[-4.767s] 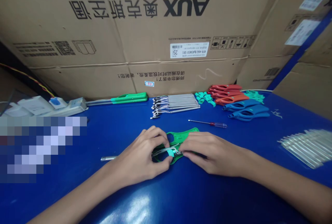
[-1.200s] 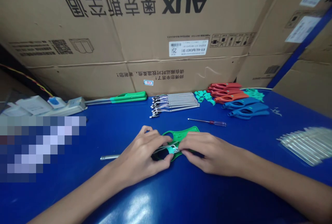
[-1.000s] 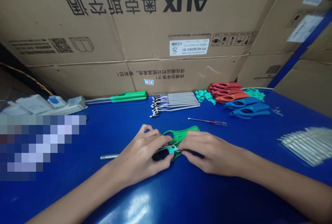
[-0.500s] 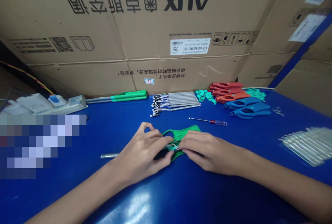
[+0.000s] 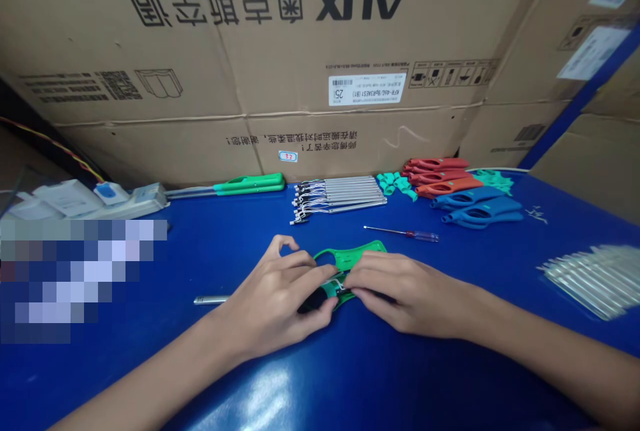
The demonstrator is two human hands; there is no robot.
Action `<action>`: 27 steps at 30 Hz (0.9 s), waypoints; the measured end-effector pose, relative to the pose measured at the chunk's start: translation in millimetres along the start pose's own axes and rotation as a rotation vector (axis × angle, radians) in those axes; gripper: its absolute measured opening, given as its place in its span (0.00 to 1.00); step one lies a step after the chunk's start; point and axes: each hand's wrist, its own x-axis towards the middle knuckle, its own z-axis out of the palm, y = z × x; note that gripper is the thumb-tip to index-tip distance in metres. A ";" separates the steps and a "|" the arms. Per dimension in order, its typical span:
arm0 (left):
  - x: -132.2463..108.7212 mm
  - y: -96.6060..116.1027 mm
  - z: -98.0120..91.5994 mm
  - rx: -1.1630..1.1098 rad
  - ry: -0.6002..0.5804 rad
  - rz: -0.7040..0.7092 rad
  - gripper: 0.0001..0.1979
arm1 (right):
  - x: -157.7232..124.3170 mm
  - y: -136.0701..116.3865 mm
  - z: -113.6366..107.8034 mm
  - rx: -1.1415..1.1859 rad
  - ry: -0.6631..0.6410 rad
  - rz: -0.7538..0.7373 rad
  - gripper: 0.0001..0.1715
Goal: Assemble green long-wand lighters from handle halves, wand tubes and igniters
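1. The person's 2 hands sit close together near the middle of the blue tabletop (image 5: 450, 364), fingertips almost meeting over the same piece of work.
2. That piece is a green plastic casing (image 5: 347, 258), lying flat on the tabletop directly in front of the person, with its far end showing past the fingers and its near part mostly covered.
3. The left hand (image 5: 273, 304) is curled, with its thumb and fingers pressed in on the left side of the casing.
4. The right hand (image 5: 400, 294) has its fingers held close together and pinches the casing from the right.
5. Between the hands, thin wires (image 5: 327, 282) and a small teal sleeve (image 5: 333, 286) cross the casing; the exact join is too small to make out.
6. A metal rod (image 5: 210, 300) lies just left of the left hand, its end running under that hand.
7. Farther away, left to right, lie a green casing (image 5: 250, 183), a row of wired metal rods (image 5: 337, 194), teal pieces (image 5: 395, 184), red casings (image 5: 440, 174) and blue casings (image 5: 480, 208).
8. A small screwdriver (image 5: 405, 235) lies nearer, and clear tubes (image 5: 590, 281) are piled at the right.
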 end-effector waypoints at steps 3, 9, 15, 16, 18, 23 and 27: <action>-0.1 0.1 0.4 -0.004 -0.014 0.003 0.11 | -0.1 -0.5 -0.1 0.011 -0.010 -0.002 0.12; -1.2 -1.1 0.4 -0.003 -0.045 -0.012 0.08 | -0.3 2.5 1.4 0.007 -0.028 0.009 0.11; -1.7 -2.0 -0.2 -0.017 -0.071 -0.017 0.08 | -0.6 1.5 2.7 0.011 -0.021 0.008 0.11; -1.5 -2.0 -0.4 -0.020 -0.076 -0.015 0.08 | -0.8 1.1 2.9 0.011 -0.018 0.006 0.11; -1.3 -2.0 -0.9 -0.026 -0.085 -0.019 0.08 | -0.7 0.8 3.0 0.008 -0.017 0.007 0.11; -3.4 -1.3 -3.2 -0.074 -0.123 -0.063 0.08 | 0.9 1.1 1.8 0.001 -0.009 0.011 0.11; -6.1 -3.0 -4.5 -0.118 -0.139 -0.097 0.06 | 0.9 0.9 2.2 0.015 -0.006 0.011 0.10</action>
